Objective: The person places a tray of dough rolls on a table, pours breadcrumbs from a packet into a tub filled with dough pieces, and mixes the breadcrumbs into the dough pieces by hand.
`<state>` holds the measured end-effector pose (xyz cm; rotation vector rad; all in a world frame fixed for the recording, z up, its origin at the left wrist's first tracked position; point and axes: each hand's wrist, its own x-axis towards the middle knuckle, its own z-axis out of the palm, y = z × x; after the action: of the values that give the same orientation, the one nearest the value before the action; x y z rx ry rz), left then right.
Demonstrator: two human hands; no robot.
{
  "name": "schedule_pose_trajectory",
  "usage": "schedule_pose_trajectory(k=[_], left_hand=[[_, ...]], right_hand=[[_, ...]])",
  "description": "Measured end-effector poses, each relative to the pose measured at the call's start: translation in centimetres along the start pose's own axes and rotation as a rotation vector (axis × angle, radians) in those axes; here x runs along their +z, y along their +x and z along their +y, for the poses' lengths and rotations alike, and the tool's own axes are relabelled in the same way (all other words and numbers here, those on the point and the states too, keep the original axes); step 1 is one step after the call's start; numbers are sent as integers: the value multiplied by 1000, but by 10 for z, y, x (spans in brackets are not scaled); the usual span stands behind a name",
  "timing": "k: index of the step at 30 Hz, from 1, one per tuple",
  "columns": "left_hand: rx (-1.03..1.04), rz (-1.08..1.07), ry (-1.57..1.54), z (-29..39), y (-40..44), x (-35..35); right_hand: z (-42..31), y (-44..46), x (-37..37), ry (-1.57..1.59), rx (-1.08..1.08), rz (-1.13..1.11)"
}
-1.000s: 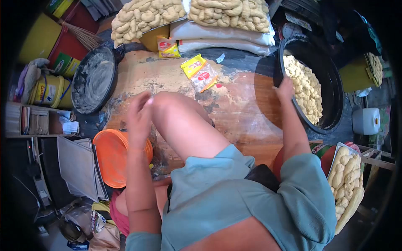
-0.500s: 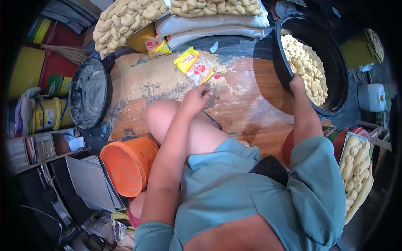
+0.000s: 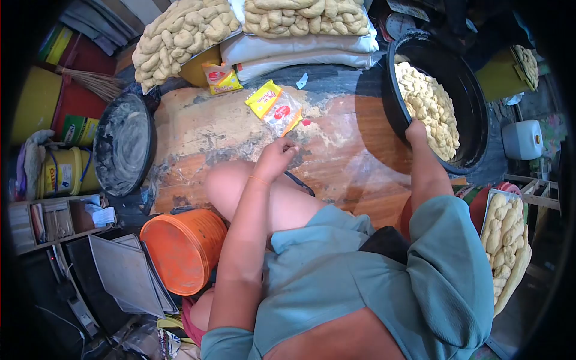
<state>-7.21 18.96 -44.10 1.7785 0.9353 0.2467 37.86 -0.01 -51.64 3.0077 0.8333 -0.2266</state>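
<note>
My right hand grips the near left rim of a large black basin. Inside the basin lies a mass of pale twisted dough pieces, heaped toward its left side. My left hand hovers over my bent knee with its fingers curled in, and nothing shows in it. Just beyond it, a yellow and clear plastic wrapper lies flat on the worn wooden board. A second yellow packet stands farther back.
Braided dough covers trays at the back, beside stacked white sacks. Another dough tray is at my right. A floury black tub, an orange bucket and metal sheets stand at left.
The whole view has shifted slightly. My right hand keeps its hold on the basin rim, and my left hand stays curled near the wrapper.
</note>
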Motion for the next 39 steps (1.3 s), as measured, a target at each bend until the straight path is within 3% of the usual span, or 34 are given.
schedule_pose_trajectory(k=[26, 36, 39], left_hand=[[22, -52, -19, 2, 1, -5], [65, -23, -51, -8, -12, -12], [66, -78, -81, 9, -12, -8]], right_hand=[[-23, -54, 12, 4, -94, 8], [-108, -116, 10, 4, -141, -98], [-113, -132, 7, -17, -196, -280]])
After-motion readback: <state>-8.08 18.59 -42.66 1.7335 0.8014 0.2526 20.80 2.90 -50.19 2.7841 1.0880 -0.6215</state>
